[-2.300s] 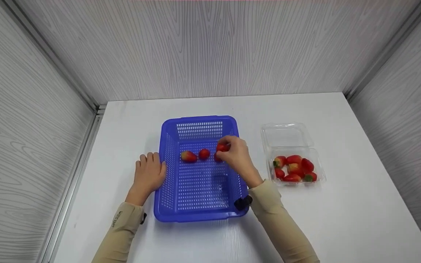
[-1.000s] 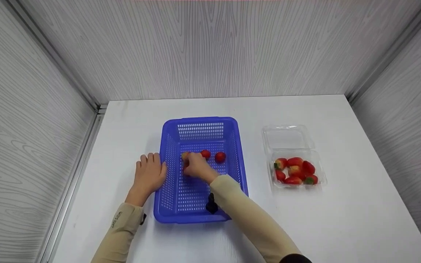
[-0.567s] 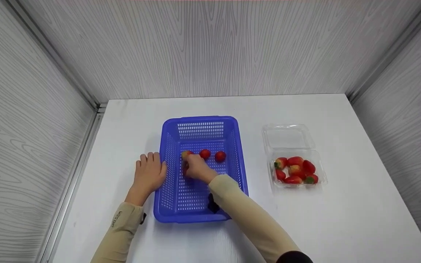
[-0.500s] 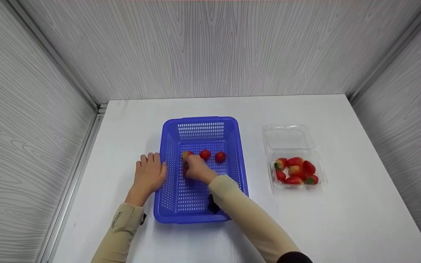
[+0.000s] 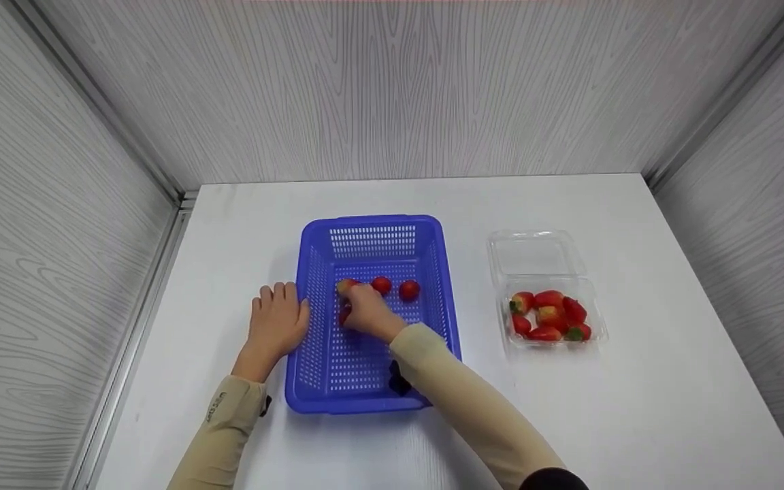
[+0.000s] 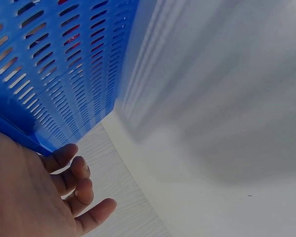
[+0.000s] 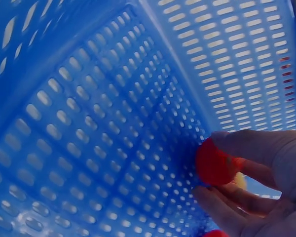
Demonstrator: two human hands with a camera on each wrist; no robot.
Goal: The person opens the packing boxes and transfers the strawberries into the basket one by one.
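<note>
A blue plastic basket with slotted walls stands on the white table. My left hand holds its left rim; in the left wrist view the other fingers curl loosely below the rim while the thumb is hidden. Inside the basket, my right hand pinches a red strawberry between thumb and fingers, low over the perforated floor. Whether this berry touches the floor I cannot tell. Just behind the hand lies a row: a pale-topped strawberry, partly covered by the fingers, a middle strawberry and a right one.
Right of the basket, a clear plastic clamshell box has its lid folded back. Several strawberries lie in it. Wood-grain panels enclose the table's back and sides. Black wrist straps show at both sleeves.
From the right end of the row, my right hand has moved left and lower in the basket with the strawberry, then stayed nearly still. The left hand keeps its place on the rim.
</note>
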